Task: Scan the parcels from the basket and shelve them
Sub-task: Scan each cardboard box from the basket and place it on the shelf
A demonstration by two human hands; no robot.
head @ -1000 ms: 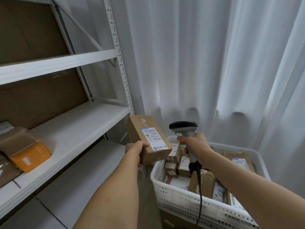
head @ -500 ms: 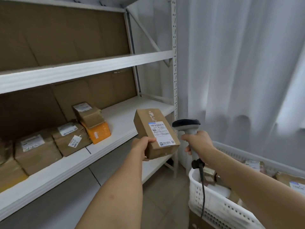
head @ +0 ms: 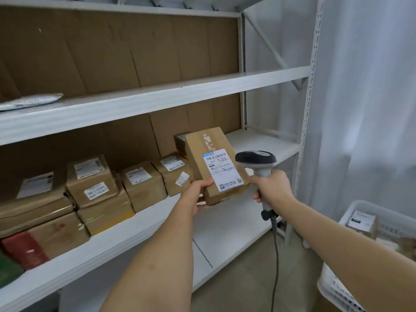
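Left hand [head: 198, 194] gripping a brown cardboard parcel [head: 216, 165] by its lower left corner, thumb on the front face, fingers curled beneath; parcel held tilted in the air in front of the middle shelf [head: 258, 140], label side up toward the camera. White shipping label [head: 221, 168] on parcel face, barcode at top, small square code at lower right; print too small to read in full. Right hand [head: 273, 186] wrapped round the grey handle of a handheld scanner [head: 256, 159], dark head of scanner just beside the parcel's right edge, level with the label; contact between scanner and parcel cannot be told. Black cable [head: 275, 244] hanging from base of handle. Middle shelf behind the parcel: row of taped brown boxes [head: 144, 183] with white labels, some stacked two high; small dark box [head: 180, 140] further back, partly hidden by the held parcel. Red box [head: 24, 248] at left end of same shelf. Upper shelf [head: 157, 97]: flat silver-grey mailer [head: 29, 101] at far left. White perforated basket [head: 337, 287] at lower right, well apart from both hands, holding at least one labelled box [head: 362, 224]. White curtain [head: 369, 109] to right of shelf upright.
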